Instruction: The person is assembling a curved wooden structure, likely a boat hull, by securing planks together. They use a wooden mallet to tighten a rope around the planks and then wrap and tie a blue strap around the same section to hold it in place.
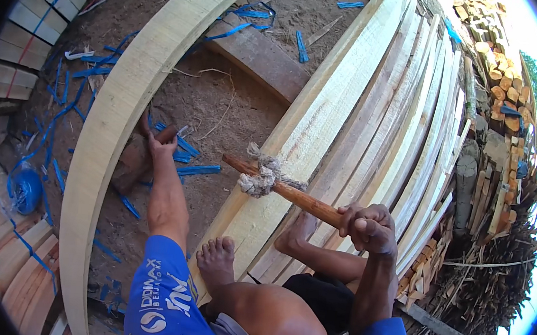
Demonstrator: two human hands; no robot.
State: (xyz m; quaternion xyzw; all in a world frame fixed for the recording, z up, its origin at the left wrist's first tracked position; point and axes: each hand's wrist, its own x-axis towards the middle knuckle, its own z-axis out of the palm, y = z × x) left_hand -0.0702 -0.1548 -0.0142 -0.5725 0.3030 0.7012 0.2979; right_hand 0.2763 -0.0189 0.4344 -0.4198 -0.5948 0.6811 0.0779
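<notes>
My right hand (369,227) is closed around a brown wooden stick (313,204) held across a pale plank. Off-white frayed rope (259,178) is wound and knotted round the stick near its far end, over the pale plank (312,120). My left hand (162,144) is closed beside the right edge of a long pale board (132,70), low over the ground. A short brown wooden piece (167,134) shows at its fingers; the rest of it is hidden. My bare foot (215,259) rests on the pale plank.
Several planks (376,120) lie side by side on the right. Stacked timber (16,66) stands at the left. Blue strapping scraps (198,170) litter the dirt, where a brown board (259,60) lies. At the far right are a wood pile (505,93) and a dark brushy heap (496,286).
</notes>
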